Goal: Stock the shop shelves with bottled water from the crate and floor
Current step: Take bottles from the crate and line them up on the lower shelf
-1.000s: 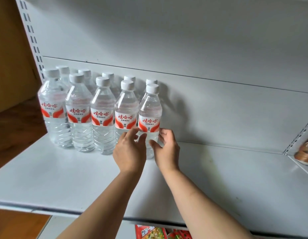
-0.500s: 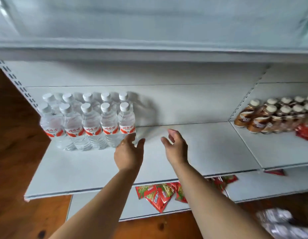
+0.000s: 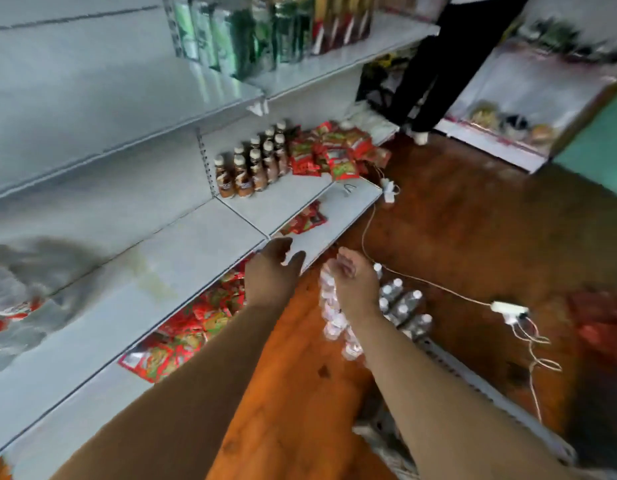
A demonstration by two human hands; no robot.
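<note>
Head view has swung away from the shelf face and down to the right, so the clear plastic water bottles with white caps [image 3: 404, 303] standing on the brown wooden floor [image 3: 473, 220] now lie just beyond the hands. Half a second ago both hands were at the stocked row. That row of red-labelled water bottles [image 3: 19, 299] is now a blurred mass at the far left of the white metal shelf [image 3: 161, 271], with bare board to its right. The right hand [image 3: 352, 285] hangs over the floor bottles, fingers loosely curled with nothing in them. The left hand [image 3: 272, 271] is by the shelf's front edge, fingers spread and relaxed, also empty. I judge the last bottle placed and a fresh pick-up from the floor beginning. Further off are brown drink bottles [image 3: 251, 168], red snack packets [image 3: 334, 150], a white power strip on a cable [image 3: 508, 308] and a person's dark trousers [image 3: 438, 64].
</note>
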